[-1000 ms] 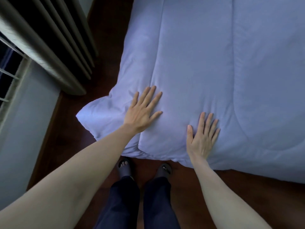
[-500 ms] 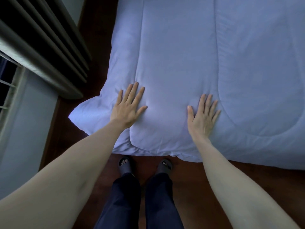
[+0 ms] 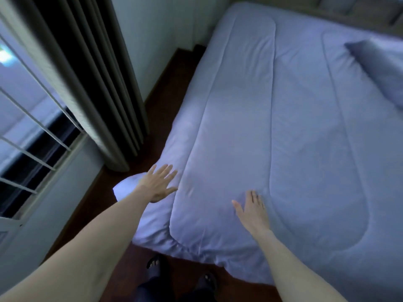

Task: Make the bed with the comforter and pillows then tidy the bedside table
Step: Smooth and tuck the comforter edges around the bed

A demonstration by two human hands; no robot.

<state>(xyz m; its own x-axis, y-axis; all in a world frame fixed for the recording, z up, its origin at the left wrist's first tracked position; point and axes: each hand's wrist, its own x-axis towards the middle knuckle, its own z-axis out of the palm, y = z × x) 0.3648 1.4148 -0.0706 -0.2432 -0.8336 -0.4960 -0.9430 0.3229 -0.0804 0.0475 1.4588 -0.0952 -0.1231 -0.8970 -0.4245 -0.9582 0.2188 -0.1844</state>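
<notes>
A pale blue quilted comforter [image 3: 294, 131] lies spread flat over the whole bed, its near left corner hanging toward the floor. My left hand [image 3: 158, 184] is open with fingers spread, at or just above that left corner edge. My right hand [image 3: 253, 209] lies flat with straight fingers on the comforter near the foot edge. One blue pillow [image 3: 379, 70] rests on the bed at the far right by the headboard [image 3: 349, 9]. The bedside table is out of view.
Dark pleated curtains [image 3: 87, 79] hang at the left beside a barred window [image 3: 28, 131]. A narrow strip of dark wooden floor [image 3: 165, 90] runs between the wall and the bed. My feet in sandals stand at the foot of the bed.
The view has lifted up, showing the far bed, pillow and headboard. My left hand slid left to the comforter's corner edge; my right hand stays flat on the comforter.
</notes>
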